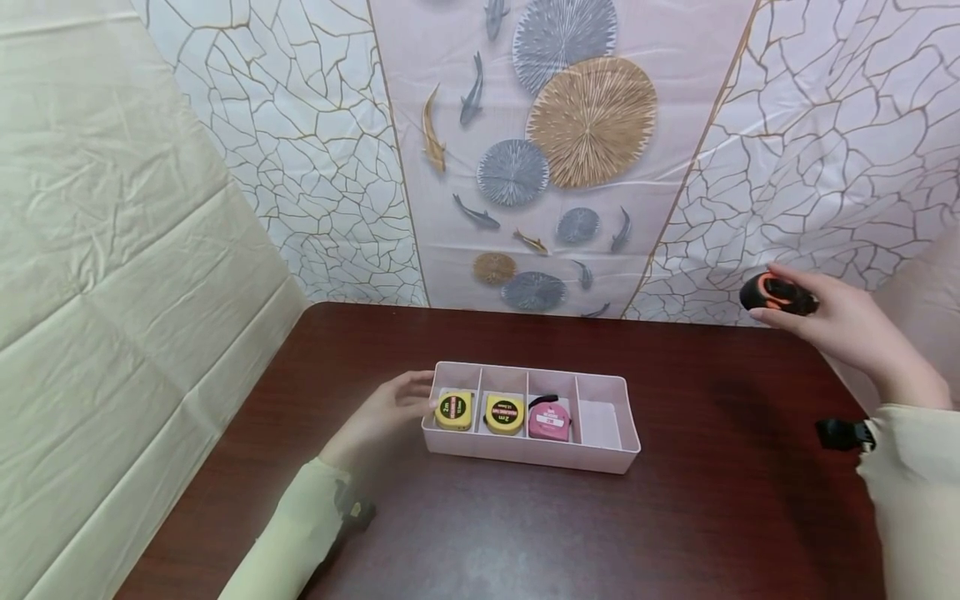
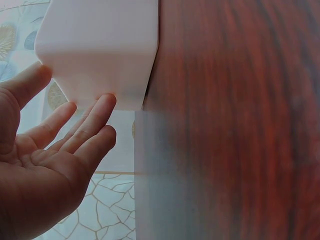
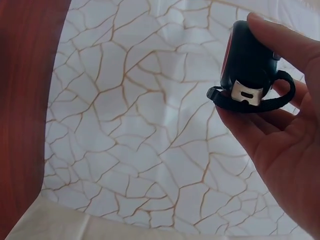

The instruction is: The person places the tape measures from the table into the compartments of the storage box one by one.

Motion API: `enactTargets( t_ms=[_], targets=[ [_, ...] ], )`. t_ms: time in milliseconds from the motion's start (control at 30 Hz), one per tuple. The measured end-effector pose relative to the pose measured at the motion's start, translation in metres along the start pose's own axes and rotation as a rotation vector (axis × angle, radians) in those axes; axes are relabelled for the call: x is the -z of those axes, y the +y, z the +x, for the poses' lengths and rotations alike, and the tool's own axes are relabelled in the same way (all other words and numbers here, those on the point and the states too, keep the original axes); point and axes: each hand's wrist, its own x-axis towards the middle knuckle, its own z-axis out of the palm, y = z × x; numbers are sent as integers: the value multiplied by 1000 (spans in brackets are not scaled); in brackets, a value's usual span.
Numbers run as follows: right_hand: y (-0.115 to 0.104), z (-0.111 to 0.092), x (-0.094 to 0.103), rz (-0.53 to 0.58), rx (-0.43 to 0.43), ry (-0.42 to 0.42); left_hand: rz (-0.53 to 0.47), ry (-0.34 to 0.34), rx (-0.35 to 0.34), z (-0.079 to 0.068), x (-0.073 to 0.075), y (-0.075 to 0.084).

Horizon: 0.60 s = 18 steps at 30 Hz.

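My right hand (image 1: pixel 847 321) holds a black and orange tape measure (image 1: pixel 777 293) up off the table at the right, pinched between thumb and fingers. The right wrist view shows its metal end hook (image 3: pixel 246 93) and a black wrist strap (image 3: pixel 286 85). At the left end of a pale pink divided tray (image 1: pixel 525 452), my left hand (image 1: pixel 386 412) has its fingers loosely extended, the fingertips (image 2: pixel 107 100) right at the end wall. Two yellow tape measures (image 1: pixel 453 411) (image 1: pixel 504 415) and a pink tape measure (image 1: pixel 550 421) sit in separate compartments. The rightmost compartment (image 1: pixel 600 425) holds nothing.
The tray stands on a dark reddish wooden table (image 1: pixel 480 533). Behind it hangs a patterned cloth (image 1: pixel 525 225) with fish and round motifs, and a cream cloth (image 1: pixel 135 292) covers the left side. A black strap (image 1: pixel 843 433) is at the right sleeve.
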Motion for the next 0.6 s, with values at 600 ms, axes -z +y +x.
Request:
enactTargets(
  t_ms=[600],
  targets=[
    [-52,0,1,72,158,69,-22,-1,16,0,-1,-3]
  ],
)
